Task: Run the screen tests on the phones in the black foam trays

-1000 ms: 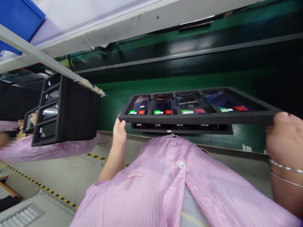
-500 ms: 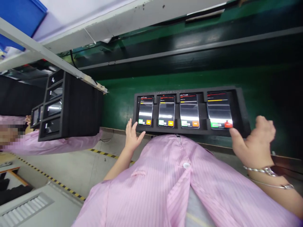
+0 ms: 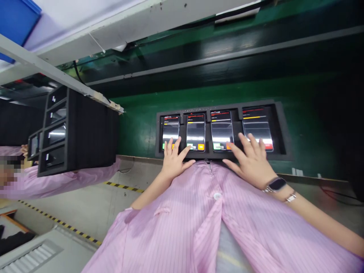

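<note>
Left hand (image 3: 174,161) open, fingers spread, not clenched, nothing grasped, lying over the lower ends of the first two smartphones (image 3: 195,129). Right hand (image 3: 250,163) likewise open and released, fingers fanned over the lower ends of the third and fourth phones; actual fingertip contact with the glass hard to confirm from this angle. Smartwatch (image 3: 277,184) and thin bracelet (image 3: 290,197) on the right wrist. Phones side by side, one per compartment, in a black foam tray (image 3: 216,107), screens lit with red text, yellow bars and coloured buttons. Tray flat on a green surface (image 3: 136,125), just in front of the pink striped smock (image 3: 182,235). Farther left, a second black foam tray (image 3: 82,132) with phones in slots, beside a co-worker's pink sleeve (image 3: 65,184). Beyond that, yellow-and-black hazard tape (image 3: 123,185) on the floor, grey rail (image 3: 36,62), blue bin (image 3: 17,22) in the corner.
</note>
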`<state>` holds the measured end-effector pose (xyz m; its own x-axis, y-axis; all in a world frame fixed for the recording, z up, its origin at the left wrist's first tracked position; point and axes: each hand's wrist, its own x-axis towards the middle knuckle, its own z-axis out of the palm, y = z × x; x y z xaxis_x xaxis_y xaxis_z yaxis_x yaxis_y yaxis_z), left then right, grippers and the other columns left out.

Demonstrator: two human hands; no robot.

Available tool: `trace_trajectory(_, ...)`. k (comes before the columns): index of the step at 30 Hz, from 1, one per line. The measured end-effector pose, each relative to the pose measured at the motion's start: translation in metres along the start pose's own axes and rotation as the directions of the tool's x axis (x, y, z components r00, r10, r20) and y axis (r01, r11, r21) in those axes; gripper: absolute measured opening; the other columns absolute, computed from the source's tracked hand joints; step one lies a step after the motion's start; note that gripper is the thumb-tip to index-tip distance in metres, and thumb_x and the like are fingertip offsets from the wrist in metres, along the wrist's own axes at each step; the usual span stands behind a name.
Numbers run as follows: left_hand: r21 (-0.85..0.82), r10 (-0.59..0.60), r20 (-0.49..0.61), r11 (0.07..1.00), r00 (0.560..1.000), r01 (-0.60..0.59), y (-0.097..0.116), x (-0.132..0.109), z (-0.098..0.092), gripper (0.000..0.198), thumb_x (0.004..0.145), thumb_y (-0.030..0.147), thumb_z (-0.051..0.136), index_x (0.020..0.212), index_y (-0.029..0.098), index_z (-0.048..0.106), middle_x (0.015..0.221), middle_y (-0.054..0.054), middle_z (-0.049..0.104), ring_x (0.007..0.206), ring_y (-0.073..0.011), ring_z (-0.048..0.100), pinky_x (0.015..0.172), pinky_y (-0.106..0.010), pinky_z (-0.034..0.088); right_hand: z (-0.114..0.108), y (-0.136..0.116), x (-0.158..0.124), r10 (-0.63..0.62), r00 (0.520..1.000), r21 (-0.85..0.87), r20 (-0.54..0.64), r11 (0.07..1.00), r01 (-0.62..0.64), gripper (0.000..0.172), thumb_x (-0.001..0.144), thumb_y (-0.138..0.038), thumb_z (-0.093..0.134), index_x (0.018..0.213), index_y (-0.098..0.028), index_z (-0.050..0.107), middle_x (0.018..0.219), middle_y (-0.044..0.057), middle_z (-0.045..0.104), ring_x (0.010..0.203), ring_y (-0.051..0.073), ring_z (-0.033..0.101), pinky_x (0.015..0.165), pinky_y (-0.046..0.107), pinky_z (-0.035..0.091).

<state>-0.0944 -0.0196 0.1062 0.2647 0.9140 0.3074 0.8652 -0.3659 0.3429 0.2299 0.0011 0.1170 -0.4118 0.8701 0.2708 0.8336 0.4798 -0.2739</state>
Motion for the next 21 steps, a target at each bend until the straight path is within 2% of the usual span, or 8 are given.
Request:
trace_trajectory(2,0.024,0.022,-0.011,0.999,1.000,-0.022,0.001,0.004,0.004,0.054,0.090,0.062,0.072,0.135,0.032,0.070,0.160,-0.015,0.049,0.152,-0.0457,0.035,0.125,-0.073,0.021,-0.010,0.012,-0.012,0.050,0.995,-0.032,-0.081,0.998,-0.053,0.069,0.102,-0.056,0.055,0.157,-0.015,0.045,0.163,0.025,0.037,0.155,0.045,0.026,0.122,0.073,0.022)
trace_trajectory(3,0.039,0.034,-0.028,0.999,0.999,-0.033,0.000,0.004,0.006,0.053,0.091,0.061,0.072,0.135,0.032,0.070,0.159,-0.015,0.050,0.152,-0.0448,0.036,0.125,-0.072,0.022,-0.013,0.017,-0.019,0.082,0.991,-0.061,-0.109,0.994,-0.089,0.071,0.102,-0.055,0.055,0.157,-0.012,0.046,0.161,0.028,0.039,0.155,0.045,0.027,0.122,0.072,0.022)
trace_trajectory(8,0.035,0.034,-0.076,0.999,0.997,-0.031,-0.003,0.002,0.008,0.060,0.090,0.062,0.071,0.140,0.030,0.066,0.157,-0.015,0.052,0.151,-0.0424,0.039,0.126,-0.065,0.026,-0.017,0.029,-0.038,0.207,0.978,-0.186,-0.039,0.960,-0.210,0.058,0.105,-0.057,0.047,0.136,-0.012,0.065,0.161,0.030,0.037,0.154,0.050,0.025,0.120,0.075,0.023)
trace_trajectory(13,-0.010,-0.083,-0.003,0.997,0.997,0.083,0.004,0.003,0.001,0.072,0.087,0.071,0.070,0.145,0.030,0.062,0.162,-0.015,0.044,0.155,-0.0457,0.027,0.127,-0.072,0.010,-0.016,0.020,-0.025,0.179,0.982,-0.110,-0.064,0.976,-0.186,0.064,0.105,-0.062,0.043,0.140,-0.012,0.061,0.158,0.028,0.041,0.153,0.046,0.029,0.122,0.072,0.023)
trace_trajectory(16,0.008,-0.162,0.027,0.987,0.986,0.162,0.012,0.008,-0.012,0.067,0.088,0.072,0.068,0.143,0.033,0.063,0.164,-0.015,0.039,0.154,-0.0473,0.025,0.123,-0.078,0.002,-0.018,0.012,-0.013,0.122,0.992,-0.071,0.020,0.990,-0.120,0.060,0.106,-0.060,0.038,0.140,-0.017,0.062,0.161,0.026,0.038,0.152,0.045,0.032,0.121,0.073,0.022)
trace_trajectory(18,0.051,-0.187,0.077,0.982,0.979,0.184,0.018,0.016,-0.021,0.063,0.090,0.071,0.066,0.140,0.034,0.065,0.163,-0.015,0.039,0.152,-0.0466,0.029,0.122,-0.081,0.003,-0.017,0.006,-0.005,0.096,0.993,-0.060,0.075,0.994,-0.091,0.058,0.106,-0.058,0.039,0.140,-0.018,0.063,0.162,0.026,0.035,0.149,0.046,0.035,0.119,0.076,0.022)
trace_trajectory(21,0.146,-0.234,0.219,0.968,0.947,0.206,0.023,0.036,-0.029,0.059,0.093,0.070,0.062,0.141,0.036,0.065,0.164,-0.014,0.038,0.149,-0.0436,0.035,0.122,-0.081,0.009,-0.014,0.001,0.009,0.101,0.987,-0.082,0.128,0.992,-0.091,0.058,0.106,-0.058,0.041,0.139,-0.018,0.067,0.162,0.027,0.033,0.143,0.048,0.041,0.114,0.081,0.024)
